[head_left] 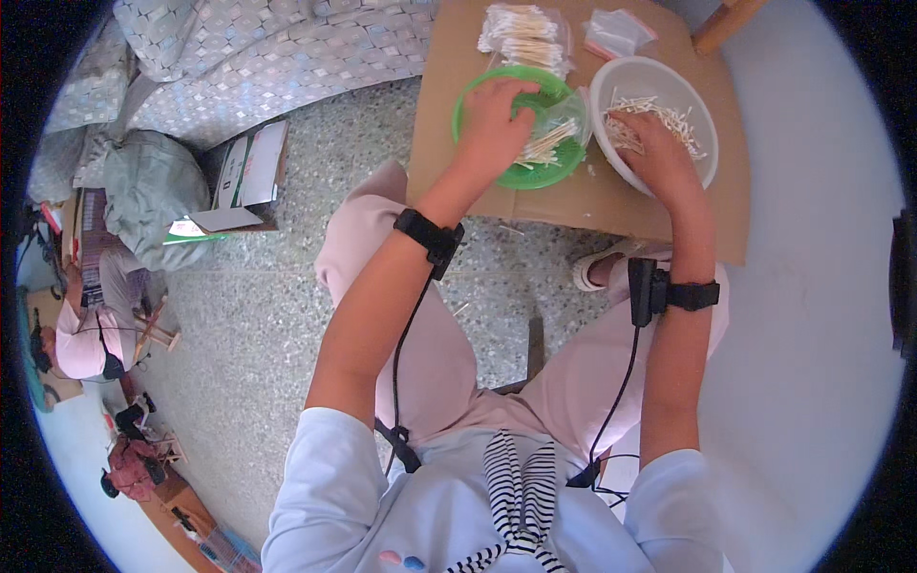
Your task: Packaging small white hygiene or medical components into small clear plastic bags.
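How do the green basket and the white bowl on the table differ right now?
Colour: the basket is bright green; the bowl is white.
Contents: the basket shows a small bundle of swabs, lying roughly side by side; the bowl has many more, loosely scattered.
Hands: the left hand is at the basket; the right hand reaches into the bowl.
Both are round, open-topped and hold swabs.
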The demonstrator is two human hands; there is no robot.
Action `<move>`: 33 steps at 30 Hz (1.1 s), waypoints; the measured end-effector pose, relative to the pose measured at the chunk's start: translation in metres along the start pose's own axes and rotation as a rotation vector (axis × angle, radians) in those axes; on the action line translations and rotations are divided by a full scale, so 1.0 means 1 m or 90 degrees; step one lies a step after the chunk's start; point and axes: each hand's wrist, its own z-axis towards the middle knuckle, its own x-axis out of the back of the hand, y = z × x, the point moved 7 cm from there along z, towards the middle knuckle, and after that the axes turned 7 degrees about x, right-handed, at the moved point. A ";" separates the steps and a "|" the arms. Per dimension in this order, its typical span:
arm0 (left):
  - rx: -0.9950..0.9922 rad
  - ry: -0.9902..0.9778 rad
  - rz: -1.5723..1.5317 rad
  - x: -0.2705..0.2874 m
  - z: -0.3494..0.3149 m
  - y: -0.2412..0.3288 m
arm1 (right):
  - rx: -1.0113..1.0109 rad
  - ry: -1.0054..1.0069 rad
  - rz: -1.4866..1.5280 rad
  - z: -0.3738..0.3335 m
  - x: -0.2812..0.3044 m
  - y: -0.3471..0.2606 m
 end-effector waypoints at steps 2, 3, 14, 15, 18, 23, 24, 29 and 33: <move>-0.085 0.077 0.117 0.008 -0.004 0.013 | -0.032 -0.026 -0.042 -0.001 0.001 0.000; -0.085 0.078 0.118 0.010 -0.005 0.015 | -0.064 -0.052 -0.084 -0.002 0.002 0.002; -0.141 0.153 0.055 0.026 -0.007 0.055 | -0.013 0.209 0.005 0.005 0.036 -0.009; -0.141 0.154 0.055 0.026 -0.008 0.058 | 0.012 0.307 0.050 0.004 0.047 -0.014; -0.103 0.142 0.066 0.024 -0.010 0.062 | 0.029 0.345 0.340 0.009 0.047 -0.029; -0.177 0.044 -0.065 0.007 -0.012 0.069 | -0.021 0.227 0.564 0.023 0.016 -0.056; -0.178 0.041 -0.067 0.005 -0.012 0.070 | 0.014 0.225 0.601 0.025 0.014 -0.059; -0.201 0.067 0.003 0.006 -0.006 0.064 | -0.011 0.218 0.646 0.027 0.014 -0.054; -0.204 0.070 0.006 0.008 -0.004 0.061 | -0.039 0.247 0.608 0.021 0.022 -0.051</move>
